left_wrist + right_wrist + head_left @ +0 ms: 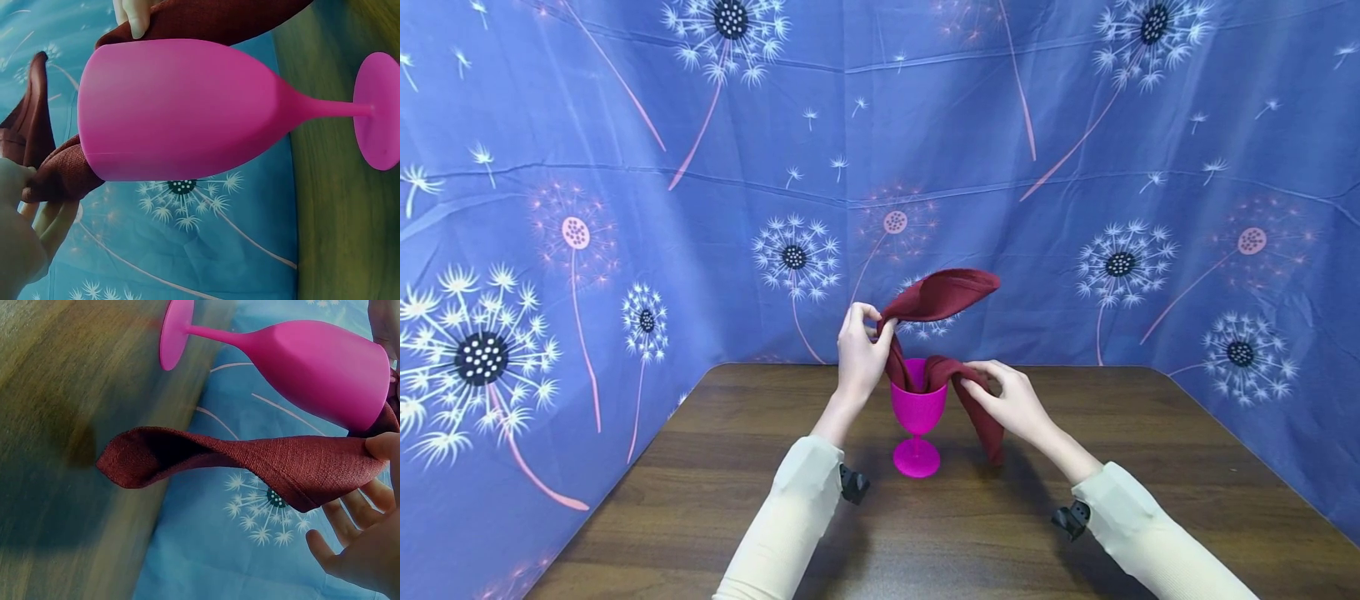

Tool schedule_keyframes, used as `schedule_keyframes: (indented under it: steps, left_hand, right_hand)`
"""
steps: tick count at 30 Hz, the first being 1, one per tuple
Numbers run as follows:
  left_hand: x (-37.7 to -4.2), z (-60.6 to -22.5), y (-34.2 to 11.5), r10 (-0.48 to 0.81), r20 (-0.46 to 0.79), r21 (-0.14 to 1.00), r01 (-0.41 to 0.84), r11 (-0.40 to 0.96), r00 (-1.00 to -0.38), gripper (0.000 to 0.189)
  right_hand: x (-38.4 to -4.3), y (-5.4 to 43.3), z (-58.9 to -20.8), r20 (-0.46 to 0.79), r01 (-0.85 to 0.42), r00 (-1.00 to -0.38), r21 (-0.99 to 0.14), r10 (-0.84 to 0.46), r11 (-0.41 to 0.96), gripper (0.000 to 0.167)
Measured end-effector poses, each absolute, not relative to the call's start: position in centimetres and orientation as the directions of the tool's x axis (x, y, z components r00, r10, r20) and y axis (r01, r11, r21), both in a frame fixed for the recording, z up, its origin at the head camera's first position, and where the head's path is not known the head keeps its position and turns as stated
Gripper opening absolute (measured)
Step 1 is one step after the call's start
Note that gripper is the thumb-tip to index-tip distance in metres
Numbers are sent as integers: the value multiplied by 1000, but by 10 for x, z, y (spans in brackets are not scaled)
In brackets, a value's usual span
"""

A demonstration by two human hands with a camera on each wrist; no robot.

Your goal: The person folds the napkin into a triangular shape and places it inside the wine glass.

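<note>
hands [936, 383] pinching maroon napkin [942, 298], pink goblet [917, 412]

The napkin [942, 297] pinched by both hands is coarse-woven maroon cloth, matt and slightly rough. The goblet [917, 408] between the grips looks like matt pink plastic, smooth. Below them, the table [1150, 467] shows dark wood grain with a faint sheen.

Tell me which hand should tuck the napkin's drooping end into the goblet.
Probably the right hand: it already pinches the napkin end drooping over the goblet rim; the left hand holds the raised end.
</note>
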State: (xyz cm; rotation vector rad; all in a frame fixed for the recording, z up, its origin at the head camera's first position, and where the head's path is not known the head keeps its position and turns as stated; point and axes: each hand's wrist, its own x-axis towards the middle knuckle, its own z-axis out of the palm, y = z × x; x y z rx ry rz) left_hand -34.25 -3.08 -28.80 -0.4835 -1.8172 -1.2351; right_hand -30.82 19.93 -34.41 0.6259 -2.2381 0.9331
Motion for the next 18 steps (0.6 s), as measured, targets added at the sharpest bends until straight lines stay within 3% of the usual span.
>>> schedule_keyframes:
  steps: [18]
  left_hand:
    - [-345,-295,-39,-201,832,555,761,335,-518,2]
  right_hand:
    - [-309,197,-343,713,-640,-672,-426,-198,639,24]
